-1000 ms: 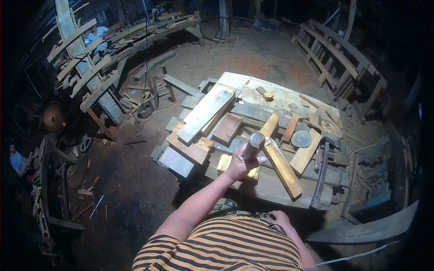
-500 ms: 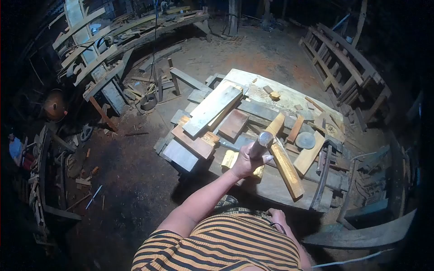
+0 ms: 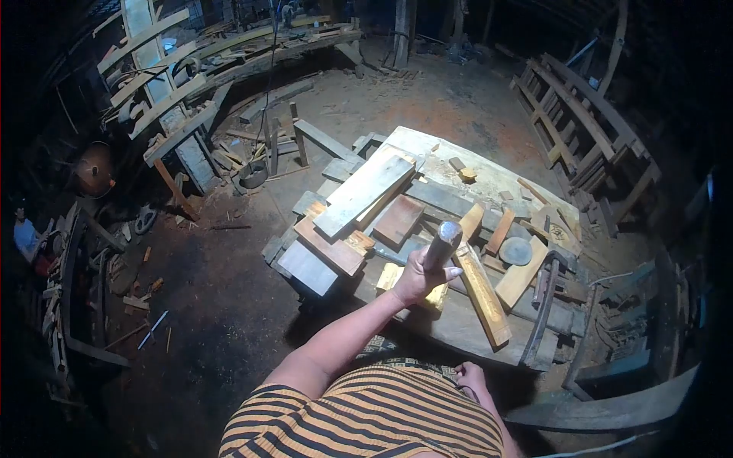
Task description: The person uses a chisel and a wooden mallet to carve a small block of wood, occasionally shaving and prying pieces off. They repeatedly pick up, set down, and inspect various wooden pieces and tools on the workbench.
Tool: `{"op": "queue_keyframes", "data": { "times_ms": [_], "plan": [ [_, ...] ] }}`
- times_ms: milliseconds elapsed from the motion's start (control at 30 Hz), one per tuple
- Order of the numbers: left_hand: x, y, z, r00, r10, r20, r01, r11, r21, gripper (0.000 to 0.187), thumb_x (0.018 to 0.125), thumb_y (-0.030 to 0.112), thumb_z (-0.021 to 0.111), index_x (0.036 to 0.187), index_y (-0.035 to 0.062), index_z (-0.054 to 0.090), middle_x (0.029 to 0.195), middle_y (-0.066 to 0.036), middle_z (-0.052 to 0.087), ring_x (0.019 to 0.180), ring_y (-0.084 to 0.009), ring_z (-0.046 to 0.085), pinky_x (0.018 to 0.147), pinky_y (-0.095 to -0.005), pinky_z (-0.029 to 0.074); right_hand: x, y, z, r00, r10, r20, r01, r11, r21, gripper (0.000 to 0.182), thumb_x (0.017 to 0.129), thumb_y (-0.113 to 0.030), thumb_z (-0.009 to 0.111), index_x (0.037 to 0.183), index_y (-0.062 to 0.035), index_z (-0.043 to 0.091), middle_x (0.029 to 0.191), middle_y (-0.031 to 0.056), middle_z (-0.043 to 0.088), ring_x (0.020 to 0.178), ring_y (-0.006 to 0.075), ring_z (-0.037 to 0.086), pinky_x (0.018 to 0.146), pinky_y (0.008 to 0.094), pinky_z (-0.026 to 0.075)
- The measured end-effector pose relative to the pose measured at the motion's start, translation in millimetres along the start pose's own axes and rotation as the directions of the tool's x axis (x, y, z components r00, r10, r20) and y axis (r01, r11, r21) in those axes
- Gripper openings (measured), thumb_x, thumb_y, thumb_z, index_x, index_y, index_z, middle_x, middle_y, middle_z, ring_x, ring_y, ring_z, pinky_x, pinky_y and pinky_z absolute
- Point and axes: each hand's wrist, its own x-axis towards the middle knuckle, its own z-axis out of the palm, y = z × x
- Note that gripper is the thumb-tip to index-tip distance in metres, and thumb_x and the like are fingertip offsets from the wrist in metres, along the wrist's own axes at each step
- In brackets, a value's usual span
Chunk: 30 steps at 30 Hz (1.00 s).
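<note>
My left hand (image 3: 418, 279) is closed around a dark, thick cylindrical handle (image 3: 441, 248) with a shiny round end, held upright and tilted over the bench. What lies at its lower end is hidden by the hand. Below the hand a yellow wood block (image 3: 392, 279) rests on the workbench (image 3: 450, 324). Just right of the hand lies a long yellow wood bar (image 3: 485, 298), slanting toward the bench's front edge. My right hand (image 3: 471, 377) hangs low beside my waist with curled fingers, away from the bench; whatever they may hold is hidden.
Planks (image 3: 366, 191), a reddish block (image 3: 398, 220), a round grey disc (image 3: 516, 251) and a curved dark bar (image 3: 541, 313) lie on the bench. A wooden rack (image 3: 569, 114) stands at right. Timber (image 3: 175, 95) leans at left, with scraps on the floor.
The whole view has shifted slightly, with the bench appearing a little lower. My left hand keeps its grip on the handle in nearly the same place. My right hand stays by my waist.
</note>
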Motion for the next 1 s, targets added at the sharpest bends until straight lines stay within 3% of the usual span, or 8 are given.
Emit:
{"op": "queue_keyframes", "data": {
  "times_ms": [33,233,433,533,600,667,733,1000],
  "plan": [
    [0.0,1.8,0.9,1.0,-0.001,-0.003,0.001,1.0,0.001,0.036,0.077,0.004,0.072,0.111,0.0033,0.059,0.102,0.001,0.061,0.094,-0.0067,0.052,0.081,-0.0241,0.044,-2.1,-9.9,-4.9,0.998,0.061,0.001,-0.061,0.998,-0.003,0.021,0.073,-0.016,0.063,0.09,-0.0057,0.069,0.093,0.0173,0.066,0.093,0.0331,0.063,0.081,0.0412,0.049],
    [-1.5,-1.4,-3.2,1.0,0.0,-0.01,0.001,0.998,0.065,0.038,0.077,0.005,0.073,0.112,0.0035,0.058,0.1,0.002,0.06,0.092,-0.006,0.051,0.08,-0.0241,0.044,18.2,-23.0,-5.6,0.981,0.073,0.178,-0.027,0.968,-0.251,0.024,0.074,-0.02,0.059,0.091,-0.0061,0.069,0.095,0.0204,0.066,0.096,0.0339,0.062,0.084,0.0417,0.049],
    [-2.8,1.6,-0.8,0.999,-0.04,-0.013,0.041,0.997,0.058,0.039,0.077,0.007,0.073,0.112,0.0034,0.057,0.098,0.003,0.058,0.091,-0.0052,0.05,0.079,-0.0241,0.043,15.5,-41.6,-9.7,0.979,-0.001,0.205,0.061,0.955,-0.29,0.025,0.074,-0.021,0.057,0.09,-0.0059,0.069,0.096,0.0218,0.065,0.097,0.0356,0.062,0.085,0.045,0.047],
    [-1.4,7.4,4.3,1.0,-0.014,0.007,0.013,0.994,0.105,0.039,0.078,0.006,0.073,0.113,0.0032,0.057,0.099,0.003,0.058,0.091,-0.0053,0.05,0.079,-0.0242,0.043,23.6,-29.3,-1.7,0.979,-0.014,0.203,0.079,0.946,-0.316,0.029,0.072,-0.031,0.064,0.091,-0.0095,0.068,0.095,0.0201,0.065,0.096,0.0342,0.062,0.082,0.043,0.048],
    [0.3,12.8,10.5,0.999,0.031,-0.031,-0.028,0.997,0.074,0.026,0.075,0.002,0.072,0.083,0.011,0.048,0.071,0.008,0.037,0.065,-0.0034,0.035,0.056,-0.0231,0.031,25.4,-25.1,0.0,0.974,-0.041,0.222,0.11,0.944,-0.31,0.028,0.072,-0.03,0.064,0.091,-0.0092,0.068,0.095,0.0204,0.065,0.095,0.0345,0.062,0.082,0.0434,0.048],
    [-0.5,11.8,9.9,0.999,0.033,-0.021,-0.031,0.995,0.095,0.026,0.075,0.002,0.071,0.083,0.0113,0.048,0.071,0.008,0.037,0.065,-0.0034,0.035,0.056,-0.0231,0.031,23.7,-26.1,-0.9,0.968,-0.065,0.241,0.139,0.943,-0.303,0.028,0.072,-0.03,0.064,0.091,-0.0089,0.068,0.095,0.0206,0.065,0.095,0.0349,0.062,0.082,0.0438,0.048],
    [0.7,10.9,9.2,0.999,0.036,-0.004,-0.035,0.993,0.117,0.026,0.075,0.002,0.071,0.084,0.0117,0.048,0.071,0.008,0.037,0.065,-0.0033,0.035,0.055,-0.0231,0.031,18.0,-30.2,-4.4,0.962,-0.149,0.229,0.214,0.932,-0.293,0.023,0.074,-0.016,0.059,0.093,-0.0057,0.065,0.097,0.0206,0.065,0.098,0.0357,0.061,0.083,0.0466,0.048],
    [-0.7,9.7,10.4,0.999,0.022,-0.035,-0.018,0.993,0.118,0.027,0.076,0.003,0.072,0.083,0.0125,0.048,0.07,0.009,0.036,0.064,-0.0027,0.035,0.055,-0.0225,0.031,18.8,-28.4,3.9,0.967,-0.197,0.164,0.241,0.914,-0.327,0.02,0.076,-0.023,0.061,0.085,-0.0059,0.064,0.091,0.0208,0.064,0.092,0.0369,0.062,0.078,0.0481,0.049]
  ]
}}
